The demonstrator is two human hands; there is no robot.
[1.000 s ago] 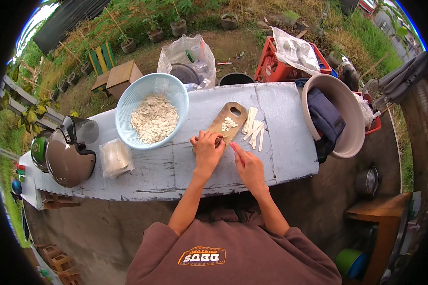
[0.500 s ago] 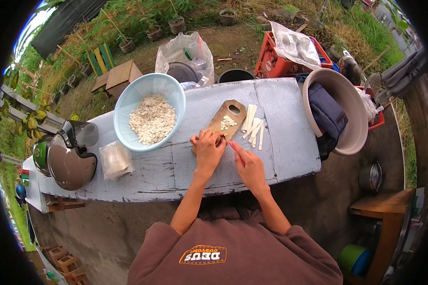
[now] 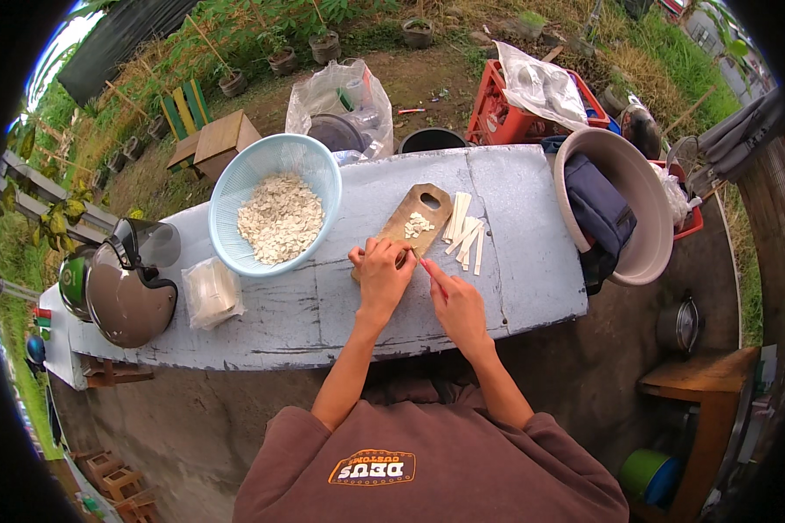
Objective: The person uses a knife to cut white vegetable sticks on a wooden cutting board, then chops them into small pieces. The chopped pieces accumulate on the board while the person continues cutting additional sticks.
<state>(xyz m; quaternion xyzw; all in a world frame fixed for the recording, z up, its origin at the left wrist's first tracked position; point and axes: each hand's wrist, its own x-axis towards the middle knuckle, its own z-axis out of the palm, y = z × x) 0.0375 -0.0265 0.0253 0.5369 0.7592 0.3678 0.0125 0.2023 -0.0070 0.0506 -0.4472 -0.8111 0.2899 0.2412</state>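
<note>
Cutting board: a small wooden cutting board point(image 3: 414, 228) with a handle hole lies slanted on the pale blue table point(image 3: 340, 305), near its middle.
Cut pieces: a little heap of white cut pieces point(image 3: 418, 224) sits on the board's middle.
Left hand: the left hand point(image 3: 382, 275) rests on the board's near end, fingers curled down and pressed together over something too hidden to name.
Right hand: the right hand point(image 3: 456, 302) is just beside the left, closed around a red-handled knife point(image 3: 428, 268) that points toward the board.
Strips: white strips point(image 3: 465, 234) lie in a loose row on the table, touching the board's right edge.
Basket: a light blue basket point(image 3: 275, 206) of white chopped bits stands left of the board.
Basin: a big beige basin point(image 3: 626, 207) holding a dark bag sits at the table's right end.
Helmet: a brown helmet point(image 3: 124, 292) rests at the left end, with a clear plastic packet point(image 3: 211, 292) beside it.
</note>
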